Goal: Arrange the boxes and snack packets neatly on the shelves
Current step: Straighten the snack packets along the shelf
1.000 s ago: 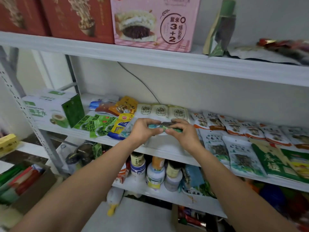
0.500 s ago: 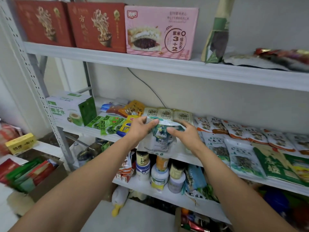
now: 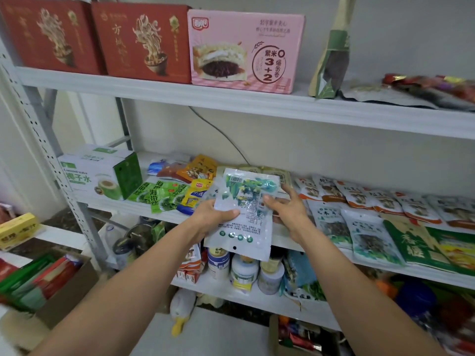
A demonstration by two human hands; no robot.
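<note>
A clear snack packet (image 3: 244, 217) with green and blue print is held upright in front of the middle shelf (image 3: 123, 205). My left hand (image 3: 210, 218) grips its left edge, thumb across the front. My right hand (image 3: 286, 209) holds the right edge, thumb on the front and fingers behind. More packets lie flat on the middle shelf: green seaweed packets (image 3: 156, 195) to the left, mushroom and fungus packets (image 3: 365, 227) to the right. Two red boxes (image 3: 144, 42) and a pink cake box (image 3: 246, 52) stand on the top shelf (image 3: 257, 104).
A white and green coconut-water box (image 3: 100, 173) sits at the middle shelf's left end. Jars and bottles (image 3: 244, 271) crowd the lower shelf. A cardboard box (image 3: 51, 283) of packets stands at lower left, a yellow box (image 3: 18, 228) beyond it. A tall green pouch (image 3: 331, 57) leans on the top shelf.
The packet, first held flat and edge-on at the shelf, has been raised and turned upright to face me. The view has tilted up, showing more of the top shelf.
</note>
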